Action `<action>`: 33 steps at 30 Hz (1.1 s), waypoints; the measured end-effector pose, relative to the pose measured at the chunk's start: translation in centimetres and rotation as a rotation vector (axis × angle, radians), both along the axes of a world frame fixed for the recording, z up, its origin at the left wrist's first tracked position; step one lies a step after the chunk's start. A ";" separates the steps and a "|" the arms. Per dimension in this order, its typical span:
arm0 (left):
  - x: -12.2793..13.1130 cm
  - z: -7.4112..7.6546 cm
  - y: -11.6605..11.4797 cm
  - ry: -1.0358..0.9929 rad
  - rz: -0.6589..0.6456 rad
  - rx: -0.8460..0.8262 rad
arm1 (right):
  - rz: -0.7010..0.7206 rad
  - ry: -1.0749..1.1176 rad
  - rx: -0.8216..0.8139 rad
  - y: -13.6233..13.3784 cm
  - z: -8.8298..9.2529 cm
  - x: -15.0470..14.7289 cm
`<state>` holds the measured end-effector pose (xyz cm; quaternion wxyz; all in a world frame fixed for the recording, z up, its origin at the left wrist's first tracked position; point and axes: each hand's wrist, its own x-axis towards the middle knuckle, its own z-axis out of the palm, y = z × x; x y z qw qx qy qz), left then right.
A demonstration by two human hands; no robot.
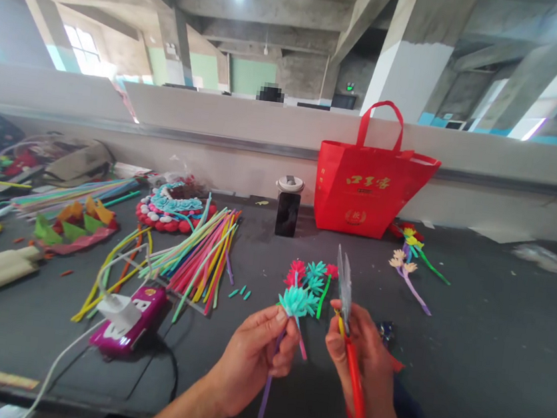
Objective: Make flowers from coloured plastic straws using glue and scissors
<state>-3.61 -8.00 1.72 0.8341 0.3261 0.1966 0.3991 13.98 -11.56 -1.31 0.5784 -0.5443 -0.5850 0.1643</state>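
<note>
Hidden: purple stem (pixel 265 399) ran partly behind the left hand (pixel 255 350); finger placement of the right hand (pixel 367 353) was hard to make out | Hands: left pinched the turquoise chenille flower (pixel 298 301) under its bloom — right gripped red-handled scissors (pixel 353 368), blades upward | Flower: above black tabletop (pixel 492 367), bloom uppermost, long axis near-vertical.

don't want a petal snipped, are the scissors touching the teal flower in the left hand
Apart: the head view shows dark table and a green stem in the gap between the scissors and the held teal flower.
</note>
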 end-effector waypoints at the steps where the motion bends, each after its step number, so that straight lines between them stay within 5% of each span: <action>1: 0.0 0.1 0.0 0.005 -0.001 -0.012 | 0.021 0.000 0.007 0.0 -0.3 -0.1; 18: 0.0 0.3 -0.1 0.035 0.149 -0.005 | -0.016 -0.376 0.269 -0.3 0.5 -2.2; 33: 0.4 0.2 -0.5 0.053 0.143 0.028 | 0.075 -0.309 0.111 -0.5 0.0 -2.3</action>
